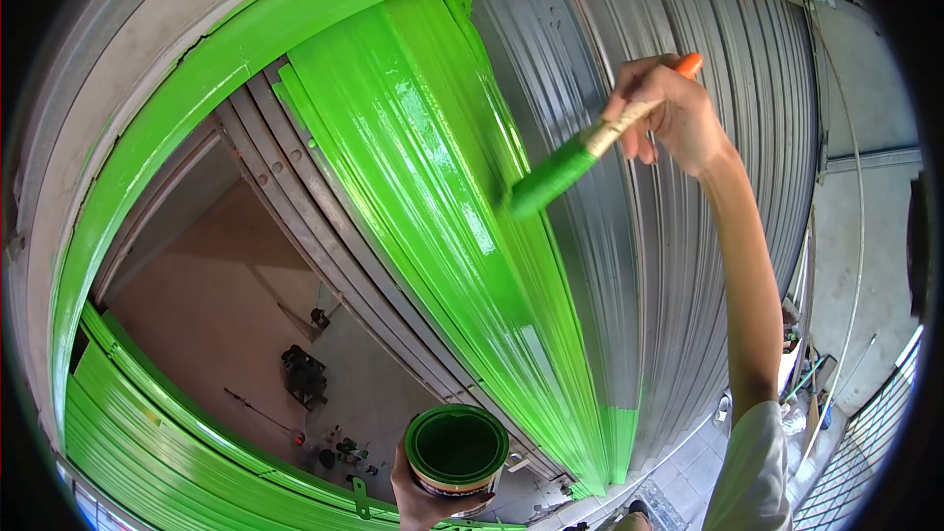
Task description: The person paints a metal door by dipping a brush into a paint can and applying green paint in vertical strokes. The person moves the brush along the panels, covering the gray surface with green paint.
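My right hand (669, 113) is closed round the handle of a paintbrush (556, 177), whose orange tip pokes out above the fingers. Green paint coats the brush's bristle end, which is at the wet edge of the green area on a ribbed metal shutter (413, 157). Bare grey metal (708, 187) continues to the right of that edge. Low in the view, my left hand (413, 492) grips a paint can (457, 447) from the side and below. The can is open at the top, with dark green inside and green smeared round its rim.
A green frame (295, 25) arches over the shutter. Left of the shutter, an opening shows a tiled floor with a dark machine (303, 376) and scattered small items. A green slatted panel (147, 442) stands lower left. Cables and clutter (811, 383) lie at the right.
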### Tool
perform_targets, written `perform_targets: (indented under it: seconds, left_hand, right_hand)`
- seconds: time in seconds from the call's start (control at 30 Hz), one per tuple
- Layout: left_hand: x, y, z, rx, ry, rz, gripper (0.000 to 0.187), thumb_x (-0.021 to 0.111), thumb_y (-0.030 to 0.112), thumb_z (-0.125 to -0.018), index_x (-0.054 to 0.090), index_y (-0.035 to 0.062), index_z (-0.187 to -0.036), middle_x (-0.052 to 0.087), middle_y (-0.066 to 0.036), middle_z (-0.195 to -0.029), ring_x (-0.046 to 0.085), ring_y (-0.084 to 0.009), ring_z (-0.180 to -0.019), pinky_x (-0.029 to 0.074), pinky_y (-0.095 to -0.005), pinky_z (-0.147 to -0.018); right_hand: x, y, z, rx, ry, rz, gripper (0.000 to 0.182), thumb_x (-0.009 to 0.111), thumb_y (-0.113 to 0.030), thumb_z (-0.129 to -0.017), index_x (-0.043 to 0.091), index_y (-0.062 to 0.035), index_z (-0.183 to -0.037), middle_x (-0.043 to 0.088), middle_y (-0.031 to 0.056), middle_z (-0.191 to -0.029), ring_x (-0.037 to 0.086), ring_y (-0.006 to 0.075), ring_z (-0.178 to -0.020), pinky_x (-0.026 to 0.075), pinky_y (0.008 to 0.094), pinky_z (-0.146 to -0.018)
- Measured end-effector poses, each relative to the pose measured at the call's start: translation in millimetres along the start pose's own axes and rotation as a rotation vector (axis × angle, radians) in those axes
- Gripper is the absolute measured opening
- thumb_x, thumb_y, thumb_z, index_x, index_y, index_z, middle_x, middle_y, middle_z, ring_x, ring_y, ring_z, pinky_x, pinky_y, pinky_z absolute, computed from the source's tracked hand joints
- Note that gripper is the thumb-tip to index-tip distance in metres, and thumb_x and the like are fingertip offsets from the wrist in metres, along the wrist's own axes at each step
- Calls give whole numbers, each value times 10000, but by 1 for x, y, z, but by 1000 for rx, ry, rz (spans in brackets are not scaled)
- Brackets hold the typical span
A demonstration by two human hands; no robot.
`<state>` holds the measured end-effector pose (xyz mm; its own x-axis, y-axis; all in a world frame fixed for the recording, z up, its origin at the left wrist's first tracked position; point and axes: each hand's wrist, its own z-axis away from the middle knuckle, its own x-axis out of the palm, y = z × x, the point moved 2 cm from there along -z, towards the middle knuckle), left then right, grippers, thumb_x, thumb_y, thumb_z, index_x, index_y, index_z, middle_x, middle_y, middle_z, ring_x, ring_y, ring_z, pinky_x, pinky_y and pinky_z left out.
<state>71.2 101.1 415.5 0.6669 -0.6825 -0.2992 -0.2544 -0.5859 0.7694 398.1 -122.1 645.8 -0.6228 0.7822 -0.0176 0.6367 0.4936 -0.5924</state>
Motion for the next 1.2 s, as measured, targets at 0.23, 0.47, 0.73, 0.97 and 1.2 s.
perform_targets:
  seconds: [0.23,0.47,0.73,0.97,1.2]
  left_hand:
    - [6,6,-3,0,-22,7,973,957,236,-415,506,-35,-1233,664,-141,-1102,672,-233,-986,542,-369,-895]
    - [10,9,-1,30,-20,-48,978,960,248,-411,507,-37,-1230,668,-139,-1092,673,-231,-984,540,-364,-891]
    - [15,15,0,50,53,-83,973,959,247,-402,513,-34,-1220,669,-138,-1086,672,-230,-978,539,-371,-891]
    - [3,-4,4,-46,43,91,973,950,253,-412,505,-31,-1229,668,-140,-1090,673,-236,-985,542,-373,-898]
    - [-6,-10,12,-82,66,100,996,948,253,-402,496,-27,-1244,665,-140,-1097,673,-243,-994,553,-376,-892]
  right_hand:
    - [14,-32,-47,-62,97,31,441,394,-338,-887,641,27,-890,624,128,-638,542,160,-514,426,285,-498]
    - [27,-2,-33,-293,296,-297,426,423,-306,-872,646,55,-909,640,170,-665,553,187,-499,435,297,-476]
    - [20,12,61,14,235,-26,333,479,-226,-823,635,63,-874,635,156,-672,562,181,-467,437,267,-407]
    - [58,-23,30,-440,502,139,157,578,-75,-854,667,50,-885,648,72,-654,572,102,-508,461,249,-472]
    - [77,-20,-1,-1076,463,1027,221,700,-35,-711,670,-73,-926,616,24,-652,551,155,-471,445,257,-431]
